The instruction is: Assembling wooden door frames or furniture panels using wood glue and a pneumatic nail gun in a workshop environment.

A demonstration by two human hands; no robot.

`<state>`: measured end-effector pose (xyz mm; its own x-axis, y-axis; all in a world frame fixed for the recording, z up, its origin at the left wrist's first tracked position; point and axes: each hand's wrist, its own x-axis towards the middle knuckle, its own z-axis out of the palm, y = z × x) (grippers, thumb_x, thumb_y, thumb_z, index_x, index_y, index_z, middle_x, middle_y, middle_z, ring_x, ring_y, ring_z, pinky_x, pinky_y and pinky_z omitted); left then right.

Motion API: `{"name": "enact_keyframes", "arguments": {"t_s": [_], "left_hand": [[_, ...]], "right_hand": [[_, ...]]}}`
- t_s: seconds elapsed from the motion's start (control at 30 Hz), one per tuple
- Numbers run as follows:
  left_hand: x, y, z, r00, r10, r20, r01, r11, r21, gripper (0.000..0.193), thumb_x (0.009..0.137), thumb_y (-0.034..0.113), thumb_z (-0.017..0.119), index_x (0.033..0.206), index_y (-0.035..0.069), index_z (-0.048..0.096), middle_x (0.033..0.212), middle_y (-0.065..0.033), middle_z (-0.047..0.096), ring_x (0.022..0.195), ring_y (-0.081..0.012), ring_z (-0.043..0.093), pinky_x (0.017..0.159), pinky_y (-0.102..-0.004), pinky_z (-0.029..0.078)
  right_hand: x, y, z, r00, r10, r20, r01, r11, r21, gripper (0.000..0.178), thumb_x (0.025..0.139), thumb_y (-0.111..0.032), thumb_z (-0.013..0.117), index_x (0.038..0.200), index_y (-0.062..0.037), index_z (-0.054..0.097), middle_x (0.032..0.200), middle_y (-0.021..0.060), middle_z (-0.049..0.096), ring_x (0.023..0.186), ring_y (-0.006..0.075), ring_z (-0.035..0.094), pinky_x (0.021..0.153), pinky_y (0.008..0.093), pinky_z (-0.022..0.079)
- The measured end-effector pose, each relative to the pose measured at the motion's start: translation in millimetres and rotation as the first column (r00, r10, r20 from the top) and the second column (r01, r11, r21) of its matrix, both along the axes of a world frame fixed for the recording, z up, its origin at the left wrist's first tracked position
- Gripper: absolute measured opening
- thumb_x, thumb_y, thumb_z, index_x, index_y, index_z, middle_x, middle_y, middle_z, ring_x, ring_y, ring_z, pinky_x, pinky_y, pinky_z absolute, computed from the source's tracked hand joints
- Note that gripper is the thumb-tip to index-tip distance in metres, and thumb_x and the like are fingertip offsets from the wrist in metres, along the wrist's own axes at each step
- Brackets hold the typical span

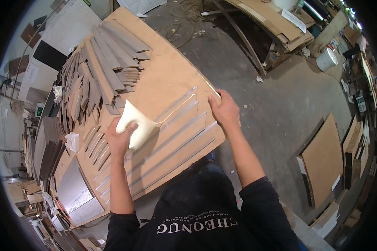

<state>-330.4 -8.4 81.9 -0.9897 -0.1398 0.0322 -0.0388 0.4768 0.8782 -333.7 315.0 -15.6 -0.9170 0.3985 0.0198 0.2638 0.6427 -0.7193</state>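
My left hand (120,136) is wrapped round a soft cream-white bag of glue-like paste (140,125), thumb pressed into its side. From the bag's pointed corner a thin cream line (178,108) runs toward the upper right, above or on the strips. Several long narrow strips with pale grey edges (171,144) lie side by side under and in front of the bag. They rest on a tan board worktop (163,67). My right hand (226,109) grips the worktop's right edge, its fingertips on the rim; part of the grip is hidden.
Grey-brown wooden slats (100,62) are heaped at the worktop's far left, with short curved pieces (97,146) nearer. A grey metal-like sheet (76,192) lies at the left. Across the floor stand a cluttered workbench (255,16), a white bucket (326,60) and a leaning panel (322,161).
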Motion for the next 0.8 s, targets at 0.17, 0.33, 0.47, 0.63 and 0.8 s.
{"name": "enact_keyframes", "arguments": {"t_s": [0.17, 0.33, 0.47, 0.63, 0.8], "left_hand": [[17, -31, 6, 0.999, -0.002, 0.034, 0.003, 1.0, -0.02, 0.03, 0.076, 0.017, 0.08, 0.095, -0.001, 0.065, 0.081, -0.0028, 0.066, 0.073, -0.0087, 0.058, 0.067, -0.0237, 0.048], [36, -80, -4, 1.0, 0.002, 0.003, -0.002, 0.999, -0.042, 0.028, 0.075, 0.016, 0.079, 0.093, 0.0, 0.065, 0.08, -0.0025, 0.065, 0.071, -0.0087, 0.058, 0.065, -0.0241, 0.048], [54, -107, 5, 0.999, 0.047, 0.005, -0.046, 0.991, -0.127, 0.027, 0.075, 0.019, 0.079, 0.09, 0.0, 0.066, 0.078, -0.0024, 0.065, 0.07, -0.0085, 0.058, 0.064, -0.0243, 0.047], [76, -139, 14, 0.985, 0.162, 0.057, -0.157, 0.984, -0.084, 0.029, 0.073, 0.017, 0.078, 0.094, 0.0, 0.069, 0.079, -0.0044, 0.067, 0.072, -0.009, 0.06, 0.066, -0.0255, 0.048], [98, -175, 19, 0.978, 0.209, -0.012, -0.209, 0.974, -0.089, 0.03, 0.072, 0.019, 0.079, 0.093, 0.0, 0.069, 0.078, -0.0053, 0.067, 0.07, -0.0097, 0.06, 0.065, -0.0259, 0.048]], "right_hand": [[2, -1, 8, 0.999, -0.04, 0.002, 0.04, 0.998, 0.045, 0.046, 0.083, -0.044, 0.06, 0.114, -0.0103, 0.059, 0.11, 0.0146, 0.063, 0.103, 0.0343, 0.059, 0.086, 0.0423, 0.047], [0, -6, 12, 0.999, -0.026, 0.044, 0.022, 0.996, 0.082, 0.047, 0.082, -0.045, 0.061, 0.114, -0.0111, 0.06, 0.111, 0.0148, 0.064, 0.104, 0.0348, 0.059, 0.087, 0.0417, 0.047], [0, -6, 8, 0.999, -0.032, 0.028, 0.028, 0.993, 0.117, 0.048, 0.081, -0.048, 0.061, 0.114, -0.013, 0.061, 0.107, 0.0158, 0.066, 0.102, 0.036, 0.061, 0.086, 0.0429, 0.048], [2, -5, 9, 0.997, -0.07, 0.023, 0.068, 0.994, 0.089, 0.047, 0.082, -0.049, 0.061, 0.113, -0.0133, 0.062, 0.106, 0.015, 0.067, 0.102, 0.0348, 0.062, 0.085, 0.0418, 0.048], [-1, -6, 0, 0.999, -0.043, 0.007, 0.043, 0.996, 0.083, 0.045, 0.084, -0.048, 0.06, 0.112, -0.0128, 0.063, 0.106, 0.0143, 0.067, 0.101, 0.0332, 0.063, 0.086, 0.0406, 0.048]]}}
